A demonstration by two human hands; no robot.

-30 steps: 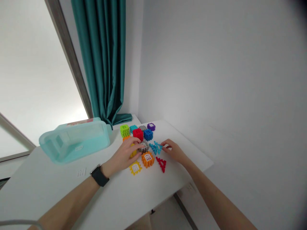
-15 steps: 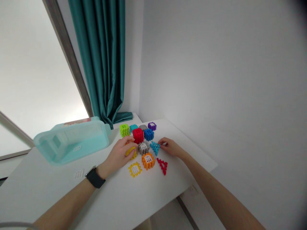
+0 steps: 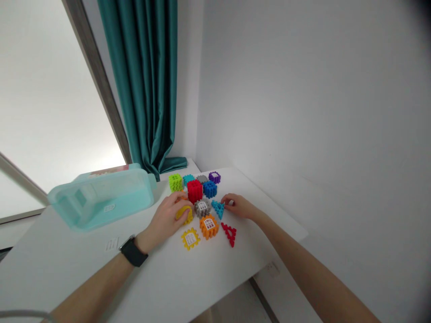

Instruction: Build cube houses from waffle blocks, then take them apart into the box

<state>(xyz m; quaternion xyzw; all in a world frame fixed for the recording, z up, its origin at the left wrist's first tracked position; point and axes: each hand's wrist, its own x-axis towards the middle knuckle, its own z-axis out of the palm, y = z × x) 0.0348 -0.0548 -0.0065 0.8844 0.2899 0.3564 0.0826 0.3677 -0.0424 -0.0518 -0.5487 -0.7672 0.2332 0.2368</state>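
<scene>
Light-blue triangle (image 3: 218, 209): notched edges | right hand (image 3: 238, 207) at its corner; left hand (image 3: 166, 216) over yellow block (image 3: 189, 217) | both grips unclear

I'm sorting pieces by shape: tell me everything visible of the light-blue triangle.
The light-blue triangle looks like plastic, with knobbly, toothed edges. One corner points toward the wearer. The right hand has fingertips at its right corner; whether they grip it is unclear. It sits between the gray block and that hand, beyond the red triangle.

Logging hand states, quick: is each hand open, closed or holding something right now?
Left hand: curved over the yellow block; grip cannot be told.
Right hand: at the light-blue triangle; grip cannot be told.
</scene>
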